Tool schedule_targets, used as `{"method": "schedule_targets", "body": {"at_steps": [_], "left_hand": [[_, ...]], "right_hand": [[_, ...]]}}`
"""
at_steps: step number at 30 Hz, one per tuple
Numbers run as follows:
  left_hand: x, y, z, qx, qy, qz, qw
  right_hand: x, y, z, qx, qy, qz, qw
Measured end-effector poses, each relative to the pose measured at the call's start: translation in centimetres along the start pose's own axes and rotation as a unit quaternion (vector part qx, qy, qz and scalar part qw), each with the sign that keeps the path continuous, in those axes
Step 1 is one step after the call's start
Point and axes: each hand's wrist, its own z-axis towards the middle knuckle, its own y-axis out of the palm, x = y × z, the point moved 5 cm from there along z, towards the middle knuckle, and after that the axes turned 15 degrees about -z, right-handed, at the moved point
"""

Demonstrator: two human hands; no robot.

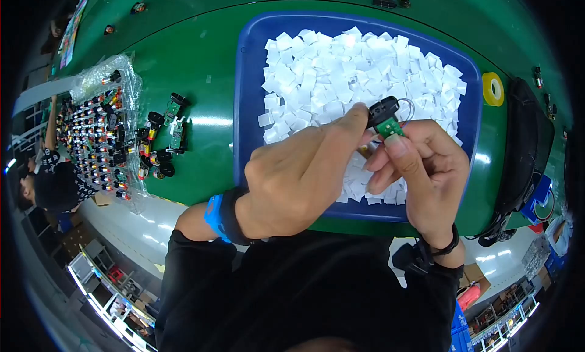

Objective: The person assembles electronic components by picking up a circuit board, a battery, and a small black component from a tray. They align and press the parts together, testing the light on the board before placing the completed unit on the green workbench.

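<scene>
Above the near right part of a blue tray (244,65), both my hands hold one small electronic module. It joins a black plastic housing (382,112) to a green circuit board (389,128), and thin wires loop out on its right. My left hand (298,175) reaches across from the left, its fingertips closed at the housing's left side. The green board is pinched by my right hand (429,166), with the thumb on its lower end. My fingers hide part of the module's underside. Many small white squares (323,78) lie heaped in the tray.
Left of the tray lie several similar modules (175,123), beside a clear plastic bag (131,78) and rows of battery-like parts (91,142). A yellow tape roll (493,88) and a black bag (518,145) are on the right. Another person (58,184) is at far left.
</scene>
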Motion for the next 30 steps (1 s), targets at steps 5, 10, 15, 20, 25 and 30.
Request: {"method": "schedule_targets", "body": {"at_steps": [5,10,15,20,25,30], "left_hand": [[-1.3,-0.1,-0.1,0.020,-0.025,-0.116,0.993],[-3.6,0.3,0.4,-0.042,-0.285,-0.464,0.838],[-2.6,1.9,-0.3,-0.166,-0.447,-0.584,0.657],[-3.2,1.3,-0.2,-0.189,-0.434,-0.595,0.650],[-3.0,1.2,-0.3,-0.168,-0.336,-0.541,0.753],[-3.1,1.4,0.0,-0.196,-0.293,-0.518,0.779]], "right_hand": [[-1.6,-1.4,0.1,0.024,-0.063,-0.095,0.993],[-4.7,-2.1,-0.2,0.165,-0.390,-0.520,0.742],[-4.5,-1.8,-0.9,0.124,-0.428,-0.520,0.729],[-4.2,-2.0,-0.3,0.084,-0.280,-0.356,0.888],[-2.5,-2.5,0.2,0.068,-0.125,-0.213,0.967],[-2.5,-3.0,0.1,0.060,-0.158,-0.299,0.939]]}}
